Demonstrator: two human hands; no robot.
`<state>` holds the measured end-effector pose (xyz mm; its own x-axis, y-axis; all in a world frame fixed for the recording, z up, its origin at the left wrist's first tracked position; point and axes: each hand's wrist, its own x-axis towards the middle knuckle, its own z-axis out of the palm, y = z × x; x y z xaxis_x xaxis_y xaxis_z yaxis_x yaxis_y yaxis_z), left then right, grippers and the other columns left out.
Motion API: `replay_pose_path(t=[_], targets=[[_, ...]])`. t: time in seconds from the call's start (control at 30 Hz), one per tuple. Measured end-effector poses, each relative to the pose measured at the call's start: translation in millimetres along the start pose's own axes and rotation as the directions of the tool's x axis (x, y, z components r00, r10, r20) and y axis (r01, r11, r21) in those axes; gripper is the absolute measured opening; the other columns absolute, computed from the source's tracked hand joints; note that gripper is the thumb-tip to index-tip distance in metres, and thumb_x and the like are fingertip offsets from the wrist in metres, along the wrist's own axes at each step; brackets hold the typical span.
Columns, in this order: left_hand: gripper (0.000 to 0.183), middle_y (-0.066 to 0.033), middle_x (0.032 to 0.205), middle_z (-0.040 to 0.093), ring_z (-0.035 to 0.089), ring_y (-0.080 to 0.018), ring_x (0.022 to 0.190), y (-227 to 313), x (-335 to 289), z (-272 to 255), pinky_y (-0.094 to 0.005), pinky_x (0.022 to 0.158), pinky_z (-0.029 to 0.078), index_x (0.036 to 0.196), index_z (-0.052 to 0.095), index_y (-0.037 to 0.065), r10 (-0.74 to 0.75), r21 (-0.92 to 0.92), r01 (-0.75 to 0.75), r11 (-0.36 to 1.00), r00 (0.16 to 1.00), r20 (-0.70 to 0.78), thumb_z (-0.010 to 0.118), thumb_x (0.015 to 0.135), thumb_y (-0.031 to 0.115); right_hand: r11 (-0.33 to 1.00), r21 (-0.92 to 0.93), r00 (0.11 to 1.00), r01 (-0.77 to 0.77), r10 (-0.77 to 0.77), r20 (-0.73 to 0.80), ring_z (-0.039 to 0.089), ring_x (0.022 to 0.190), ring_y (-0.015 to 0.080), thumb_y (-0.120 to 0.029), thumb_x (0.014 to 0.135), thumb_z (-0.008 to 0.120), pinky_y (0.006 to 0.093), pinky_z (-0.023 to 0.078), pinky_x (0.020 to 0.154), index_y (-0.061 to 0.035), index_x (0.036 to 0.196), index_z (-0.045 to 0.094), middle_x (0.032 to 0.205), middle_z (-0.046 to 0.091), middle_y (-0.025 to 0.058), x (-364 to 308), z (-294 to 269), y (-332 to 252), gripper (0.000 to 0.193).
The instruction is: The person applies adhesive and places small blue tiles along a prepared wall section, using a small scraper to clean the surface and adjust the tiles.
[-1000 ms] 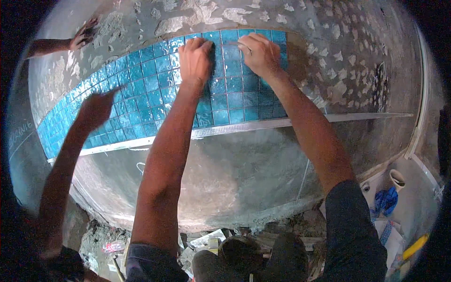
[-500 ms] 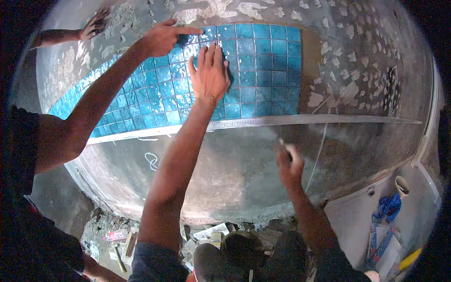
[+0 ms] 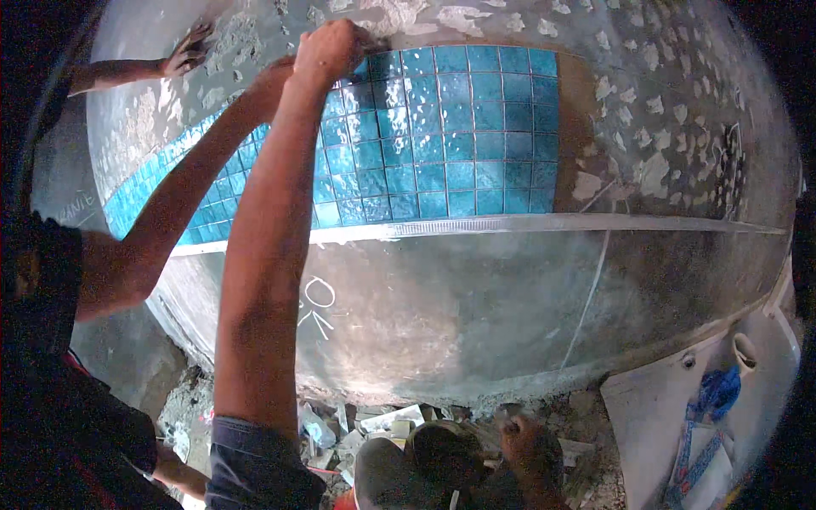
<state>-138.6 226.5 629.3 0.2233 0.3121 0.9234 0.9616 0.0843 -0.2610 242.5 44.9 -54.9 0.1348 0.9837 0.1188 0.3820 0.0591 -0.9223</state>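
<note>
My left hand (image 3: pixel 327 53) reaches up to the upper edge of the blue mosaic tiles (image 3: pixel 459 127) on the wall. Its fingers are curled in against that edge; whatever they grip is hidden. Behind my left forearm, a co-worker's hand (image 3: pixel 274 83) touches the upper part of the tiles, mostly covered. Down by my knees, my right hand (image 3: pixel 520 435) is closed in a dim spot. I cannot make out what is in its fingers. A pale metal strip (image 3: pixel 459 224) runs along the tiles' lower edge.
Another hand (image 3: pixel 187 56) lies on the rough wall (image 3: pixel 654 110) at the upper left. Rubble and tile offcuts (image 3: pixel 387 418) cover the floor near my knees. At the lower right, a white board (image 3: pixel 633 408) carries a blue cloth (image 3: pixel 716 395) and a pale tube (image 3: pixel 745 350).
My left hand has gone from lying flat on the tiles up to their top edge, its fingers now curled. My right hand has dropped from the bare wall to my knees.
</note>
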Motion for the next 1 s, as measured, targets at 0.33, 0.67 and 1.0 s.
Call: replay_pose_path(t=[0.33, 0.67, 1.0], targets=[[0.047, -0.017, 0.113, 0.075, 0.072, -0.039, 0.104, -10, 0, 17, -0.0498, 0.098, 0.056, 0.115, 0.079, 0.037, 0.037, -0.108, -0.029, 0.994, 0.997, 0.066, 0.055, 0.085, 0.01, 0.973, -0.11, 0.976, 0.202, -0.209, -0.062, 0.068, 0.075, 0.028, -0.032, 0.09, 0.076, 0.0433, 0.053, 0.071, -0.0008, 0.097, 0.072, 0.08, 0.071, 0.0148, 6, 4, 50, 0.032], [0.041, -0.0106, 0.119, 0.074, 0.069, -0.0343, 0.112, -24, -23, 9, -0.0512, 0.1, 0.053, 0.11, 0.081, 0.032, 0.11, -0.083, -0.111, 0.99, 0.994, -0.019, 0.059, 0.082, 0.011, 0.922, -0.193, 0.94, 0.336, -0.314, 0.137, 0.07, 0.094, 0.0365, -0.037, 0.091, 0.076, 0.048, 0.054, 0.078, 0.003, 0.111, 0.07, 0.103, 0.07, 0.0248, 20, 28, 106, 0.046], [0.032, -0.0176, 0.12, 0.071, 0.064, -0.0375, 0.118, -28, -9, 34, -0.0554, 0.102, 0.049, 0.114, 0.074, 0.015, 0.103, -0.224, -0.108, 0.968, 0.994, -0.034, 0.062, 0.084, 0.019, 0.926, -0.147, 0.938, 0.346, -0.337, 0.084, 0.07, 0.096, 0.0392, -0.036, 0.091, 0.074, 0.0496, 0.054, 0.081, 0.0036, 0.113, 0.07, 0.103, 0.07, 0.0263, 15, 24, 93, 0.045]])
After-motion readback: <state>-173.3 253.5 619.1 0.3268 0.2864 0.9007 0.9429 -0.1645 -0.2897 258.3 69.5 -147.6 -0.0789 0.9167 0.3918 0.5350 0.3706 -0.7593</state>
